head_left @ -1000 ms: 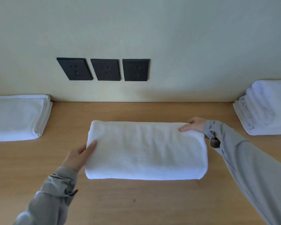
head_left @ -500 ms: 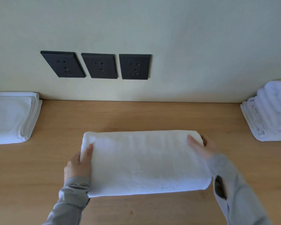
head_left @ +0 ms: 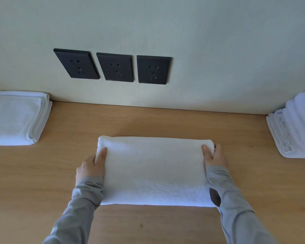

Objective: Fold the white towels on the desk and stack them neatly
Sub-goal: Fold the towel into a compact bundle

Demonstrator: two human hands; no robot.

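Note:
A folded white towel (head_left: pixel 155 169) lies as a wide rectangle in the middle of the wooden desk (head_left: pixel 148 120). My left hand (head_left: pixel 89 169) grips its left end, thumb on top and fingers hidden under the edge. My right hand (head_left: pixel 216 158) grips the right end the same way, thumb on the top face and fingers wrapped round the side. Whether the towel rests on the desk or is slightly lifted I cannot tell. A flat stack of folded white towels (head_left: pixel 14 118) sits at the far left against the wall.
A looser pile of white towels (head_left: pixel 296 127) sits at the right edge of the desk. Three dark wall sockets (head_left: pixel 115 66) are on the wall behind. Bare wood shows between the towel and each pile, and in front of it.
My right hand slid from the far right corner to the towel's right end. Both hands now grip the ends, and the towel has come closer to me.

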